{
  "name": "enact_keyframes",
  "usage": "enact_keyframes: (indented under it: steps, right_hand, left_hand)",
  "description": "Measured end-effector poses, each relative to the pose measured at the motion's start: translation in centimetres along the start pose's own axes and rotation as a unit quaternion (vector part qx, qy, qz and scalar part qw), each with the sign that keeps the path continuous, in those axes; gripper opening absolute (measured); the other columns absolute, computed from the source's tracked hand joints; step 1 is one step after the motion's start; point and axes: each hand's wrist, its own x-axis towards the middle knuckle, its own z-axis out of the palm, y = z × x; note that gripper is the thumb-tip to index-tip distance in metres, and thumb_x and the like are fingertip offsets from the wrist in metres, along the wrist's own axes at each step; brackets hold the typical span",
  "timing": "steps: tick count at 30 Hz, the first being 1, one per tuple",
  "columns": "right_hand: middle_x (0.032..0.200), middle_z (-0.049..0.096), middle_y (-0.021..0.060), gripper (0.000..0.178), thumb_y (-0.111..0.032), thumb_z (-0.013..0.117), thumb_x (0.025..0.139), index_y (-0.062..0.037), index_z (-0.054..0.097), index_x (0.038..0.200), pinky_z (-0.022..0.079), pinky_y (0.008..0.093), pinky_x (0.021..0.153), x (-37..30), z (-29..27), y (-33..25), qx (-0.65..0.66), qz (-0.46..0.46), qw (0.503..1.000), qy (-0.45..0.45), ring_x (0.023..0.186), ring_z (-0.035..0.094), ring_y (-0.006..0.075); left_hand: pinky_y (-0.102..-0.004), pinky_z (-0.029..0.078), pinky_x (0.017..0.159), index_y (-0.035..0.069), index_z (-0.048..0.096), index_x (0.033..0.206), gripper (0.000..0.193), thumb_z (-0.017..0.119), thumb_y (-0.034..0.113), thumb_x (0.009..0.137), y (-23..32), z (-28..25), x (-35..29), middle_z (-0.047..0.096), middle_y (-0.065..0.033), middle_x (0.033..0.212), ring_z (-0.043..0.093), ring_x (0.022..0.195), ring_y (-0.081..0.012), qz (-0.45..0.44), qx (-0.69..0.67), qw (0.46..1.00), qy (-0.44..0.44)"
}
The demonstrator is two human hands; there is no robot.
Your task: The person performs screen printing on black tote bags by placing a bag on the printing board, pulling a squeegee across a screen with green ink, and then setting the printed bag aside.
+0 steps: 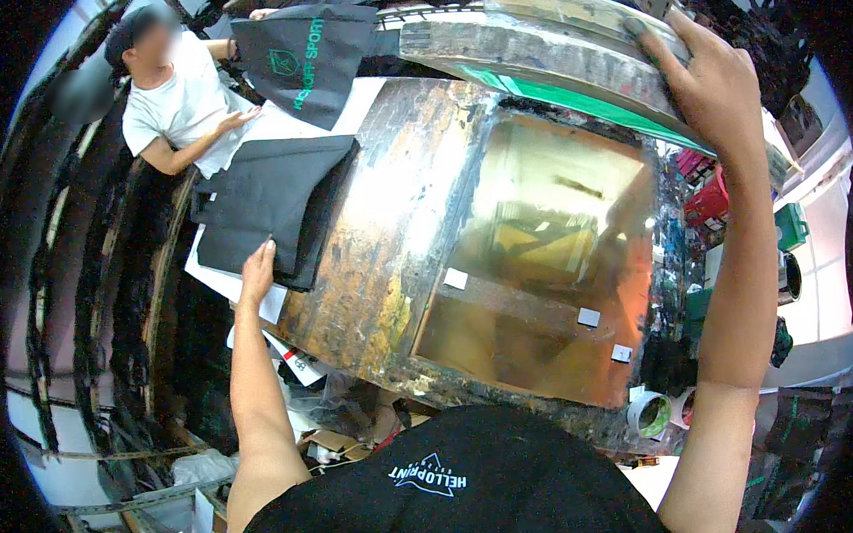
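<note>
My right hand (716, 82) grips the edge of a worn wooden screen-printing frame (532, 61), thumb on the near side. The frame is tilted up at the far side of the table, and a strip of its green mesh (571, 100) shows underneath. Off to the left, my left hand (259, 267) pinches the near edge of a flat black fabric bag (245, 193), the top one of a stack. Below the raised frame lies a glossy amber printing board (533, 352), with small white squares (455, 279) stuck on it.
Across the table at far left, a person (181, 96) in a white shirt holds up a black bag (297, 69) printed in green. Ink-stained wood (370, 268) lies between stack and board. Tape rolls (650, 414) sit at the near right corner; red containers (706, 200) stand beyond.
</note>
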Motion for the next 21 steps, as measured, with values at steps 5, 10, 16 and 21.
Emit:
enact_keyframes:
  steps: [5, 10, 16, 21]
  right_hand:
    - [0.109, 0.074, 0.0198, 0.051, -0.054, 0.055, 0.101, -0.0095, 0.071, 0.12, 0.049, 0.0504, 0.086, -0.4, 0.1, -0.2, -0.015, -0.017, 1.0, 0.017, 0.102, 0.07, 0.0396]
    - [0.111, 0.075, 0.021, 0.056, -0.056, 0.055, 0.101, -0.0103, 0.071, 0.13, 0.05, 0.0516, 0.092, -0.7, -0.2, -1.0, -0.015, -0.011, 0.999, 0.045, 0.105, 0.071, 0.0392]
    - [0.073, 0.058, 0.0038, 0.076, -0.075, 0.033, 0.105, -0.0085, 0.065, 0.087, 0.046, 0.0384, 0.071, -0.2, -2.2, -1.6, 0.064, 0.04, 0.99, -0.115, 0.068, 0.054, 0.0176]
    - [0.077, 0.059, 0.004, 0.071, -0.069, 0.035, 0.108, -0.0072, 0.066, 0.093, 0.049, 0.0388, 0.079, -0.1, -2.7, -3.0, -0.008, 0.047, 0.997, -0.064, 0.073, 0.056, 0.0176]
  left_hand:
    - [-0.0413, 0.051, 0.102, -0.003, 0.068, 0.131, 0.055, 0.052, 0.045, 0.109, 9.7, -2.3, -2.1, 0.072, -0.0262, 0.125, 0.069, 0.121, -0.0381, 0.154, -0.002, 0.988, -0.016]
    - [-0.0659, 0.02, 0.125, 0.018, 0.047, 0.159, 0.06, 0.03, 0.053, 0.113, 20.5, 9.7, -5.9, 0.038, -0.0167, 0.168, 0.034, 0.155, -0.0428, 0.238, 0.162, 0.938, -0.195]
    - [-0.0798, 0.003, 0.12, 0.03, 0.036, 0.165, 0.056, 0.032, 0.05, 0.113, 30.6, 22.5, -9.0, 0.018, -0.0092, 0.177, 0.011, 0.16, -0.0504, 0.442, 0.184, 0.866, -0.145]
    - [-0.0814, 0.011, 0.118, 0.028, 0.041, 0.163, 0.054, 0.035, 0.046, 0.113, 38.7, 27.9, -11.0, 0.023, -0.0103, 0.175, 0.016, 0.158, -0.0524, 0.53, 0.155, 0.815, -0.177]
